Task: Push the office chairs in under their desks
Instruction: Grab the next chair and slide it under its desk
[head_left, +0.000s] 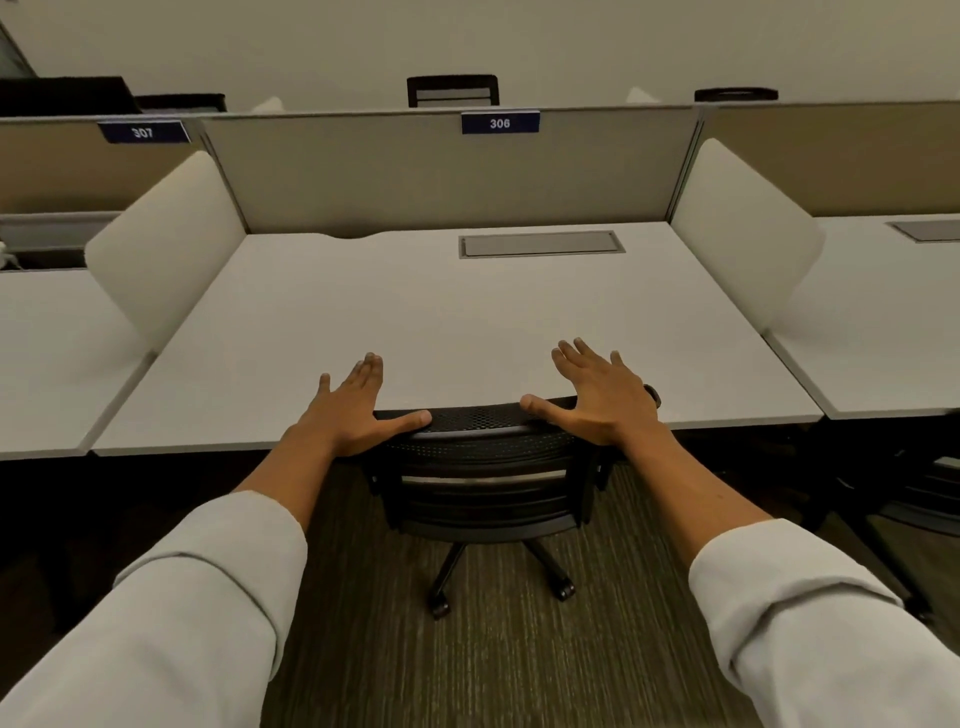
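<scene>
Hands lie flat and open on the black chair (483, 462), left hand (353, 410) and right hand (602, 400) at each end of its top, right under the white desk (415, 312) edge ahead.

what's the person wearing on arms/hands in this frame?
Both hands, left hand and right hand, are bare: no gloves. Loose light grey long sleeves, pushed up to mid-forearm on both arms. A dark band, maybe a watch, sits at the right wrist.
</scene>
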